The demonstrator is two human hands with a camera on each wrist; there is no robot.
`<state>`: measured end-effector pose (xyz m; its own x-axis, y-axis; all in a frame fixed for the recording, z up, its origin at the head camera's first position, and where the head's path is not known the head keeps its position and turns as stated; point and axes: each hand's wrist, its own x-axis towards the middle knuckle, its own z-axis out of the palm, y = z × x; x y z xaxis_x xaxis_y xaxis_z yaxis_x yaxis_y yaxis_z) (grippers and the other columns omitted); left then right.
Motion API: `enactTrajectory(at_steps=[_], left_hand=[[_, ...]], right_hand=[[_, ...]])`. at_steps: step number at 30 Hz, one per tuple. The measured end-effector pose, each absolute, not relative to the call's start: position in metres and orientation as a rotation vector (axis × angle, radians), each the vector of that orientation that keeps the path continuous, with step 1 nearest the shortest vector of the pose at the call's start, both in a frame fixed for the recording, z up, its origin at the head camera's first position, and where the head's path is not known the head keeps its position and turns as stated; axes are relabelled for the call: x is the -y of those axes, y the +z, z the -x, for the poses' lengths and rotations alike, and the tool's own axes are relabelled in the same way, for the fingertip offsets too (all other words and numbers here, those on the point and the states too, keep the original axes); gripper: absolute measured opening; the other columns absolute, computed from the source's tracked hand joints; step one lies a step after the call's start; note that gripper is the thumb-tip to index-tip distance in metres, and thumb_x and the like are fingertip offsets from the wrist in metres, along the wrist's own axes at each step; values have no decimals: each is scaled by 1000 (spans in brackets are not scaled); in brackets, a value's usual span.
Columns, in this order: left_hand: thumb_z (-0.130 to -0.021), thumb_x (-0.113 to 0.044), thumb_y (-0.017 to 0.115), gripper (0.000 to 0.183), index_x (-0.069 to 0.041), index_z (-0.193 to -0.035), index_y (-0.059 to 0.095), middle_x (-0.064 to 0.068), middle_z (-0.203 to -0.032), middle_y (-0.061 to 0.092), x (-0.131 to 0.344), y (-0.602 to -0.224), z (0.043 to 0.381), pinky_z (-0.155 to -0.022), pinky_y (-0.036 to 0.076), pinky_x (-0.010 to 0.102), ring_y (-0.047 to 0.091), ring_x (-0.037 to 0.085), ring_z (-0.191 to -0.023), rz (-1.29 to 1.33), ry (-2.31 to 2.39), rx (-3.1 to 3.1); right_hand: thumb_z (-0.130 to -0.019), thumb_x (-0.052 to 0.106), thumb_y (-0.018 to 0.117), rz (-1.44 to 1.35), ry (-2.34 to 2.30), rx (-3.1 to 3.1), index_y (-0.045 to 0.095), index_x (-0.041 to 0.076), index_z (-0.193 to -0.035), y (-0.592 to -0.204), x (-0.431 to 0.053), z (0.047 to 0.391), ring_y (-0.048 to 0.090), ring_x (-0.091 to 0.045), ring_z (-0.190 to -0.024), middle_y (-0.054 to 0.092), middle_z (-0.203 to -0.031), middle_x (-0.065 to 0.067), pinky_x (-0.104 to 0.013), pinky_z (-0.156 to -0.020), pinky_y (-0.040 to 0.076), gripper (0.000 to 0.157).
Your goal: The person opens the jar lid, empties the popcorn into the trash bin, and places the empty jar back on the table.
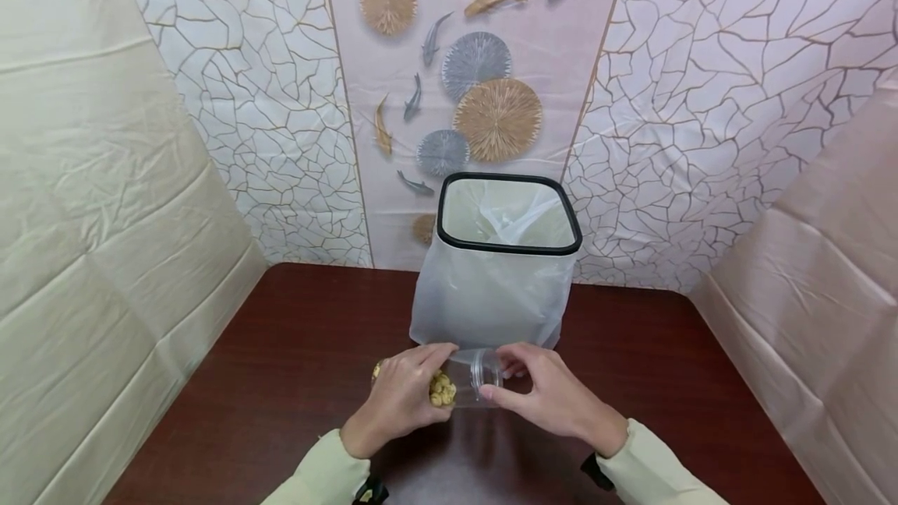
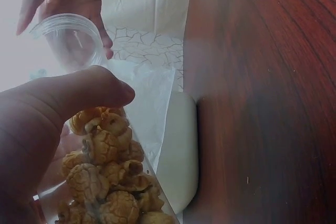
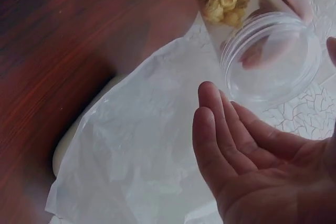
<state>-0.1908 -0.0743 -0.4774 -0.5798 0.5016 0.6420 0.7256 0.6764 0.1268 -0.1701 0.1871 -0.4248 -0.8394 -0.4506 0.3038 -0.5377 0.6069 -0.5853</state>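
A clear plastic jar point(image 1: 461, 372) lies on its side in front of me, its ringed end pointing right. My left hand point(image 1: 403, 390) grips it round the body, thumb across the near wall in the left wrist view. Caramel-coloured popcorn point(image 2: 107, 174) fills the part under that hand, while the stretch toward the ringed end holds none. Around that end my right hand point(image 1: 554, 394) has its thumb and fingers spread. In the right wrist view its fingers point(image 3: 210, 145) are loosely bent, with a gap to the transparent ringed end point(image 3: 273, 59).
Just beyond the hands stands a white bin point(image 1: 491, 294) with a black rim point(image 1: 508, 246), lined with a thin plastic bag point(image 3: 136, 129). It is on a dark red-brown wooden table point(image 1: 309, 333). Patterned cloth point(image 1: 715, 115) hangs behind, and plain beige cloth point(image 1: 91, 217) on both sides.
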Motion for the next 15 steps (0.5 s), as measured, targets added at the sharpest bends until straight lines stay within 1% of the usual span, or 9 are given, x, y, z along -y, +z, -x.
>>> enactTrajectory(at_steps=[2, 4, 8, 12, 15], left_hand=[[-56, -30, 97, 81, -15, -130, 68, 0, -124, 76, 74, -478, 191, -85, 63, 33, 75, 16, -106, 946, -512, 2312], [-55, -30, 97, 81, -15, -130, 68, 0, -124, 76, 74, -478, 191, -85, 63, 33, 76, 16, -106, 946, -510, 2307], [-55, -30, 97, 81, -15, -130, 68, 0, -124, 76, 75, -478, 191, -85, 63, 33, 75, 16, -107, 947, -509, 2303], [-56, -29, 96, 81, -15, -130, 68, -1, -125, 76, 76, -478, 190, -86, 63, 33, 75, 16, -109, 948, -510, 2308], [-56, -30, 96, 81, -15, -130, 68, -1, -124, 76, 77, -478, 190, -87, 63, 32, 75, 15, -109, 944, -511, 2315]], right_hand=[[-92, 47, 79, -827, 1085, 2715, 71, 3, -120, -425, -185, 171, 72, -15, -91, 75, -103, -3, -33, -84, 62, 53], [-90, 46, 81, -826, 1079, 2713, 71, 4, -120, -425, -185, 171, 72, -14, -90, 75, -102, -2, -32, -83, 62, 53], [-85, 43, 87, -882, 1025, 2677, 70, 10, -122, -424, -185, 171, 73, -11, -96, 74, -107, 2, -33, -87, 62, 53], [-78, 38, 92, -953, 950, 2635, 66, 15, -128, -422, -187, 170, 73, -11, -103, 71, -114, 6, -35, -91, 62, 61], [-74, 35, 95, -1011, 891, 2595, 64, 15, -133, -421, -187, 170, 71, -11, -107, 69, -119, 6, -35, -94, 61, 70]])
